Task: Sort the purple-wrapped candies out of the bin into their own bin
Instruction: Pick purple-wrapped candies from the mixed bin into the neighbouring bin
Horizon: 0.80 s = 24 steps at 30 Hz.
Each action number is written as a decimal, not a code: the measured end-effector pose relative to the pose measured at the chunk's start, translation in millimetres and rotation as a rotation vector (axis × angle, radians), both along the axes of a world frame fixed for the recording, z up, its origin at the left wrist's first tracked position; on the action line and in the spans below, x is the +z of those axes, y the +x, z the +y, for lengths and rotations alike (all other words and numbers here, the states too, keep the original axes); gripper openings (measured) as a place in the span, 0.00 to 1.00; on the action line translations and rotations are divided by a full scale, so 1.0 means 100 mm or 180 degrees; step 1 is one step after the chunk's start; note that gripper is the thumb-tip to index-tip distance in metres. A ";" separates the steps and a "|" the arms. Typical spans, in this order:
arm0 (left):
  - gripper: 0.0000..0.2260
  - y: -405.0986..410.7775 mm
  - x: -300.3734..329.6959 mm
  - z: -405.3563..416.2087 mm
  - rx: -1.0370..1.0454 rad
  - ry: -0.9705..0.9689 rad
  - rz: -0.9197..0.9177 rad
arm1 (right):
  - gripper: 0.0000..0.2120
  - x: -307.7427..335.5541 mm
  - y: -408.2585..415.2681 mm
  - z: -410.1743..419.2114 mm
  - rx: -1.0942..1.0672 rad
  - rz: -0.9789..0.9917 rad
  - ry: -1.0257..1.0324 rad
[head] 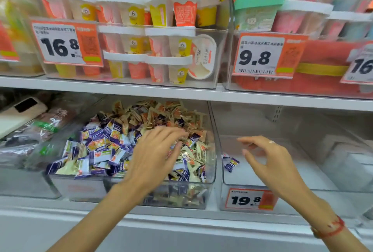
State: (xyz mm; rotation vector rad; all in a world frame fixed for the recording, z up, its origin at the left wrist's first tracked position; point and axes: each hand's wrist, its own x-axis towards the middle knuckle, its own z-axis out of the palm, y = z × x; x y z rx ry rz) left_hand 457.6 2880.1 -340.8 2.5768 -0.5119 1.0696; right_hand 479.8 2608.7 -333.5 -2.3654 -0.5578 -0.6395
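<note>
Bright, even overhead light is flooding the shelves [181,94]; shadows are staying faint. Motion blur is smearing the frame edges, wide-angle distortion is bowing them, and glare is washing the clear bins [219,171]

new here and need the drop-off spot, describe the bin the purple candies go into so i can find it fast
On the lower shelf, look just right of the heaped candy bin. The target bin is a clear tub with an orange 19.8 price tag on its front, nearly bare, holding only a few purple candies.

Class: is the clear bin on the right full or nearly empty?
Nearly empty: the right bin holds only a few purple-wrapped candies on its bare floor.
</note>
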 end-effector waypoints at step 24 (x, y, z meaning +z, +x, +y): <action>0.23 0.06 -0.02 0.92 0.0033 0.0721 0.1244 | 0.22 0.15 0.30 1.56 0.1216 0.0498 -0.2151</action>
